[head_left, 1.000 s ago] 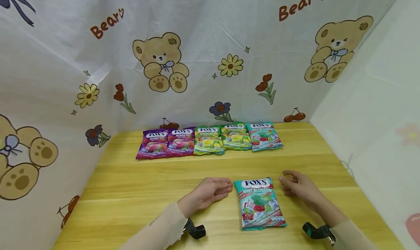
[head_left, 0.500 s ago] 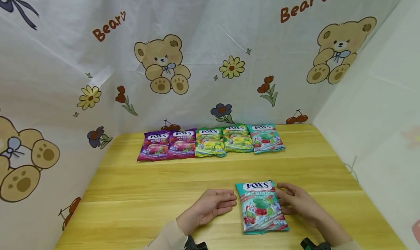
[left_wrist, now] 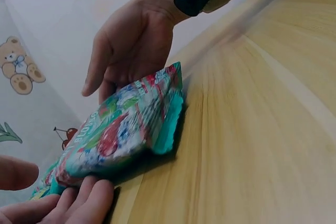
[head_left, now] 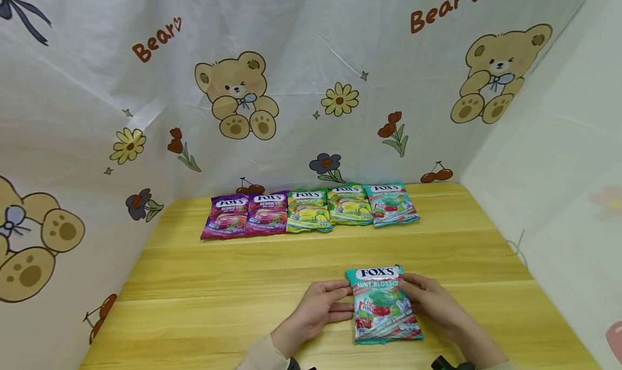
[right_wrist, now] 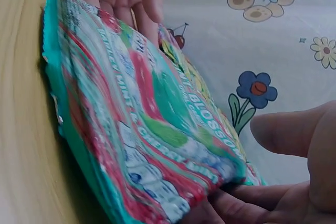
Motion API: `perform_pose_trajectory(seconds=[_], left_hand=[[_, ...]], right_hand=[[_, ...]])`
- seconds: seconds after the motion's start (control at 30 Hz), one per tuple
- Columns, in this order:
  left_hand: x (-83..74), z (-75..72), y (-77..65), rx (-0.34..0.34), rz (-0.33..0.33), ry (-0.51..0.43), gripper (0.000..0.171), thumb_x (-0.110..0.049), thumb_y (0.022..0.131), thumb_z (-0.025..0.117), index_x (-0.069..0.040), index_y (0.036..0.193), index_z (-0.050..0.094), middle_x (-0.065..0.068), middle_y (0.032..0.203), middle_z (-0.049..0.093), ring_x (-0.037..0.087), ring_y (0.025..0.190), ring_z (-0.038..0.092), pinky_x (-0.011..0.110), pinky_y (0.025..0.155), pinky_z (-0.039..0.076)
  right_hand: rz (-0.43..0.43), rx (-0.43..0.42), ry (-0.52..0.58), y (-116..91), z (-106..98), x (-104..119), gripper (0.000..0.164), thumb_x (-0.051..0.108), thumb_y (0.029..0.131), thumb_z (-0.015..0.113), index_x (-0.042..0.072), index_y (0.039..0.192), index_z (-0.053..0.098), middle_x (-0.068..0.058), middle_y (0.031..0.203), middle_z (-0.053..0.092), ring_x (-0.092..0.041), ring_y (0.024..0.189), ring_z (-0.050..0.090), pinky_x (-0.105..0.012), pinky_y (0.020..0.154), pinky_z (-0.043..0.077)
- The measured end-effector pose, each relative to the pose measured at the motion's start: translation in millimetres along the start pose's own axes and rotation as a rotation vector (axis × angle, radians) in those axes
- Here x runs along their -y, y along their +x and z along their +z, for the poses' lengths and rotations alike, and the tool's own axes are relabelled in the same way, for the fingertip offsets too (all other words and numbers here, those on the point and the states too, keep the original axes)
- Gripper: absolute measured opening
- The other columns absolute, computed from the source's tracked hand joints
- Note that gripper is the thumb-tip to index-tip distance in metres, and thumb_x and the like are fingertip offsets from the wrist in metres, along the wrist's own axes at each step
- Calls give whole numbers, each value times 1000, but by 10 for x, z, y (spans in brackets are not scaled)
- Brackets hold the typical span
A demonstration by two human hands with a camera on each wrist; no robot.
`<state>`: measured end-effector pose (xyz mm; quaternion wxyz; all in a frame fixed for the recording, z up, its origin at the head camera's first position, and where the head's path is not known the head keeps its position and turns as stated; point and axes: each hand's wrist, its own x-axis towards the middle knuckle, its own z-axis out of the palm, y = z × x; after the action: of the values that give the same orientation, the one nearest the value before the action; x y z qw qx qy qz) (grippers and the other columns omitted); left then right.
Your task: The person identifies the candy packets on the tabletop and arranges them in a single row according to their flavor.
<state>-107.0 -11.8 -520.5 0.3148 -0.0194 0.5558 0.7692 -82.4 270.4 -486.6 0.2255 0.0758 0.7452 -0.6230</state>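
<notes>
A teal candy bag [head_left: 385,310] marked FOX'S Mint Blossom lies face up near the front of the table, between the two hands. My left hand [head_left: 318,308] is at its left edge. In the left wrist view the fingers [left_wrist: 86,203] touch the edge of the candy bag [left_wrist: 118,129], thumb held apart from it. On the opposite edge is my right hand [head_left: 434,302]. Seen from the right wrist, its fingers [right_wrist: 247,203] reach beneath the near edge of the candy bag [right_wrist: 147,108], while the thumb [right_wrist: 289,129] stays raised off it.
Along the back of the table [head_left: 218,289] lies a row of candy bags: purple Berries bags [head_left: 228,219], green-yellow bags [head_left: 309,210] and another teal Mint Blossom bag [head_left: 391,203]. A bear-print cloth [head_left: 291,143] hangs behind them. At right stands a pale wall [head_left: 549,186].
The right hand has moved left to the bag's right edge. My left hand has come down and right, up against the left edge. The bag stays nearly in place.
</notes>
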Motion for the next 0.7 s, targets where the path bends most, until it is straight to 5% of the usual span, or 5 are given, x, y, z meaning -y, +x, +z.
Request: perform_pose_trajectory(seconds=[0.17,0.43,0.7], left_hand=[[4,74,28,-12,30,1,46,-14,105,59,4,147,52,18,128,71,24,95,76,45,85,64],[-12,158,34,-13,51,-19,51,-16,106,57,-1,153,46,12,135,66,23,102,71,48,84,64],[5,182,69,-32,75,-12,57,-13,102,65,-13,156,47,15,137,63,23,106,70,47,87,63]], right_hand=[[-7,-24,17,12,105,0,78,38,108,54,-9,160,20,-29,154,46,-25,125,62,-40,102,56],[-23,94,128,6,173,-5,84,38,107,54,7,166,2,-14,134,63,-22,109,68,-32,92,57],[0,110,171,53,204,-43,91,36,106,59,15,166,-6,-9,137,61,-20,111,66,-32,93,57]])
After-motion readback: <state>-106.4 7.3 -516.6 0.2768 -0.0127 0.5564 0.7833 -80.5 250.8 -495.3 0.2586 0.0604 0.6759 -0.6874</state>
